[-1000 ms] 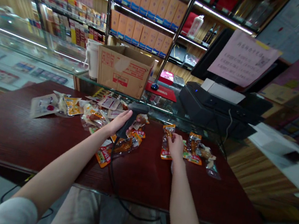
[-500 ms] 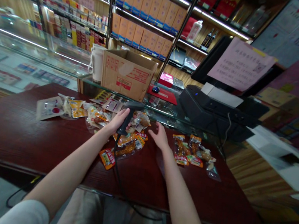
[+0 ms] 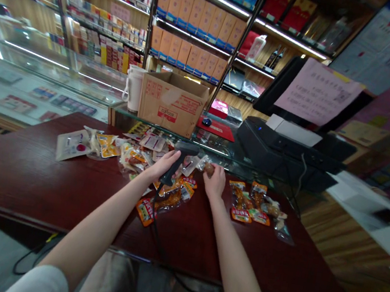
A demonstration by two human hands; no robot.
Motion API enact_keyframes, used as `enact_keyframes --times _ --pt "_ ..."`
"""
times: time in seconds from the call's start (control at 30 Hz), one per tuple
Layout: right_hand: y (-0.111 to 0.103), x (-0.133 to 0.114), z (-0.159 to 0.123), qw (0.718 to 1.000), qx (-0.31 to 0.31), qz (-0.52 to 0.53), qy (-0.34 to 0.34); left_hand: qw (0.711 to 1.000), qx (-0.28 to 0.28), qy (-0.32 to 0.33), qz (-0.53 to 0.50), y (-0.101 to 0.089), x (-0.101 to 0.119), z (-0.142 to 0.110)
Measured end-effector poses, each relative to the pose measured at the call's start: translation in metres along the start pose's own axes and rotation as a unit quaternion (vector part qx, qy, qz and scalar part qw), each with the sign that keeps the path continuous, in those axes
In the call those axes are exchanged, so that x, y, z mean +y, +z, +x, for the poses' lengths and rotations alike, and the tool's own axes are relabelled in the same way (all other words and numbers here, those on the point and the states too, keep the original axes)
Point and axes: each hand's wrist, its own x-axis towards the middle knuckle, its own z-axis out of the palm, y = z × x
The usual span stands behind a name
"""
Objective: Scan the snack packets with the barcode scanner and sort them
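Note:
My left hand (image 3: 165, 165) is closed around the handle of a black barcode scanner (image 3: 176, 162), whose head points to the right and whose cord runs down over the table edge. Beneath and beside it lies a pile of snack packets (image 3: 134, 156), some clear, some orange and red. My right hand (image 3: 216, 183) grips a clear packet with a round brown piece inside (image 3: 209, 169), at the right end of the pile. Farther right, a separate group of orange snack packets (image 3: 245, 202) lies on the table.
The dark red table (image 3: 72, 195) meets a glass counter at the back. An open cardboard box (image 3: 172, 105) and a white jug (image 3: 134, 89) stand there. A monitor with a pink paper sheet (image 3: 316, 91) is at the right. Stocked shelves (image 3: 193, 37) rise behind.
My right hand has gone from open over the table to closed on the clear packet, which has shifted right from the pile. The scanner stays in my left hand. The view has tilted slightly.

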Motion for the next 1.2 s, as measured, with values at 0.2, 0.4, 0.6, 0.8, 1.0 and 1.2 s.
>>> enact_keyframes --times 0.2,0.4,0.6,0.8,1.0,1.2 --pt "-0.031 0.015 -0.011 0.995 0.063 -0.079 0.0 0.994 -0.092 -0.065 -0.008 0.014 -0.008 -0.005" --pt "-0.033 0.016 -0.014 0.994 0.073 -0.086 -0.014 0.989 -0.115 -0.09 -0.027 0.017 -0.021 -0.003" --pt "-0.029 0.015 -0.014 0.995 0.062 -0.079 -0.012 0.988 -0.117 -0.098 -0.003 0.018 -0.027 -0.001" --pt "-0.033 0.011 -0.016 0.995 0.071 -0.073 -0.007 0.99 -0.12 -0.071 0.009 0.022 -0.019 -0.007" --pt "-0.039 0.036 -0.015 0.988 0.056 -0.136 0.055 0.995 -0.081 -0.044 0.038 0.009 0.003 -0.01" --pt "-0.045 0.077 -0.022 0.965 0.043 -0.177 0.189 0.996 0.031 0.003 0.083 -0.022 0.022 -0.008"
